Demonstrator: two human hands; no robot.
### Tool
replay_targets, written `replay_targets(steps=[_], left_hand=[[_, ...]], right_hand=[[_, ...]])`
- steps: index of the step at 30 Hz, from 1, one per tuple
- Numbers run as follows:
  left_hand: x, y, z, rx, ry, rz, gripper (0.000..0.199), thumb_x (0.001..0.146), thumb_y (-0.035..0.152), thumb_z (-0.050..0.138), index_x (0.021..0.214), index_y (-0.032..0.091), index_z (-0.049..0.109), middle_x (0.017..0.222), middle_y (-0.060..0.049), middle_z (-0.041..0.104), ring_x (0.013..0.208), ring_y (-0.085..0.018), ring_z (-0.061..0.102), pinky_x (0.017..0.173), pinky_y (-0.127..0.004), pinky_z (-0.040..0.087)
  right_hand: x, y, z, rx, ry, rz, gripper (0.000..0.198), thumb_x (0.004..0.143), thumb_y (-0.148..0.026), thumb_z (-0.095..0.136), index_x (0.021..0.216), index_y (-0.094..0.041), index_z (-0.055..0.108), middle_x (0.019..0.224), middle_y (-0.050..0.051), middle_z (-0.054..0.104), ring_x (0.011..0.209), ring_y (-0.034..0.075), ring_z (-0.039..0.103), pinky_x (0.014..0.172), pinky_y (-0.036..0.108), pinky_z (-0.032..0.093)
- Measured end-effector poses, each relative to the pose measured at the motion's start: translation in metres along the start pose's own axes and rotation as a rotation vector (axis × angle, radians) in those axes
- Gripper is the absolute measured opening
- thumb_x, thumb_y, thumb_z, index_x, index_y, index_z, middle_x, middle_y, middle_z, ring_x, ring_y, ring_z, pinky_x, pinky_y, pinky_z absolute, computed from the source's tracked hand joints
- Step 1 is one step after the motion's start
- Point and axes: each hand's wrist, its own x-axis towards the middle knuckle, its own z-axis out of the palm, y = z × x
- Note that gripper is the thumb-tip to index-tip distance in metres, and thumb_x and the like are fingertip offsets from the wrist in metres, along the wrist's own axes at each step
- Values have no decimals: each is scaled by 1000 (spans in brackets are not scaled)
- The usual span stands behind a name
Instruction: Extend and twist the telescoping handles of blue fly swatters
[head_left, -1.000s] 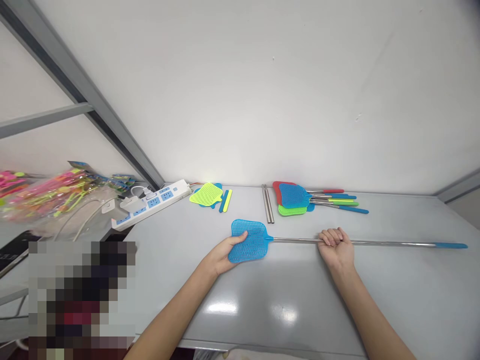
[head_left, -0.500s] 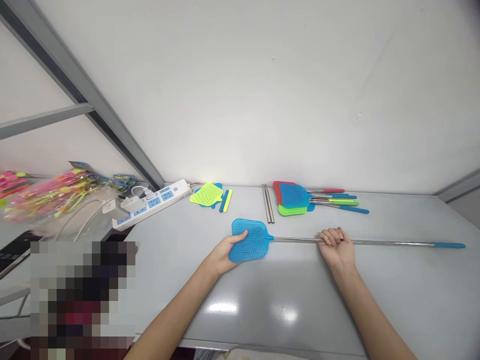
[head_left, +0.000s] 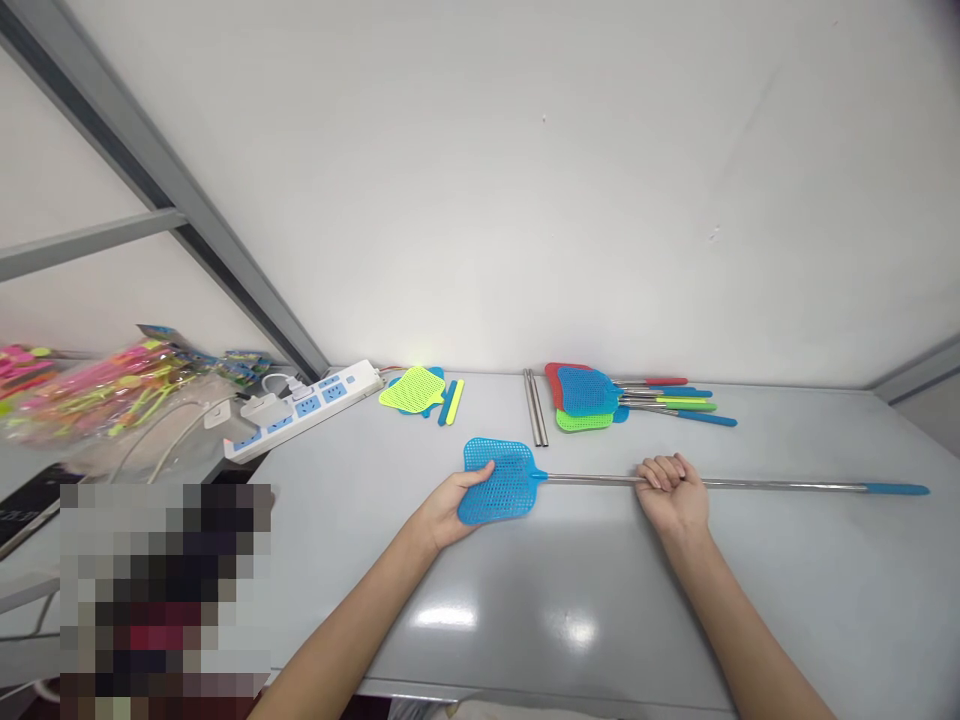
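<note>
A blue fly swatter with a long, extended metal rod lies across the table, its blue handle pointing right. My left hand grips the left edge of the mesh head, thumb on top and fingers underneath. Around the middle of the rod, my right hand is closed with its fingers curled. Behind it lies a pile of fly swatters with red, blue and green heads and shorter rods. Two bare metal rods lie left of that pile. Farther left are a yellow swatter head over a blue one, and loose yellow and blue handles.
A white power strip with plugs and cables sits at the left. Beyond it are plastic bags of colourful items and a dark phone-like device. A grey metal frame rises at the left. The wall stands behind the table.
</note>
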Motion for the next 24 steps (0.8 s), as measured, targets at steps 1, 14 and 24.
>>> replay_targets(steps=[1, 14, 24], left_hand=[[0, 0, 0, 1, 2, -2, 43, 75, 22, 51, 114, 5, 46, 105, -17, 57, 101, -27, 51, 93, -43, 29], [1, -1, -1, 17, -20, 18, 36, 76, 24, 49, 107, 5, 51, 101, -16, 60, 98, -27, 53, 93, -42, 30], [0, 0, -2, 13, -8, -9, 35, 77, 25, 49, 105, 6, 53, 103, -15, 59, 97, -27, 53, 93, -42, 29]], right_hand=[[0, 0, 0, -1, 0, -3, 31, 73, -14, 41, 51, -18, 20, 40, -9, 15, 32, 6, 22, 32, 17, 27], [0, 1, 0, 81, 71, 30, 28, 75, -13, 38, 53, -19, 21, 41, -8, 15, 33, 7, 20, 32, 19, 25], [-1, 1, 0, 91, 79, 37, 28, 75, -12, 39, 53, -18, 22, 44, -8, 14, 34, 7, 20, 33, 19, 26]])
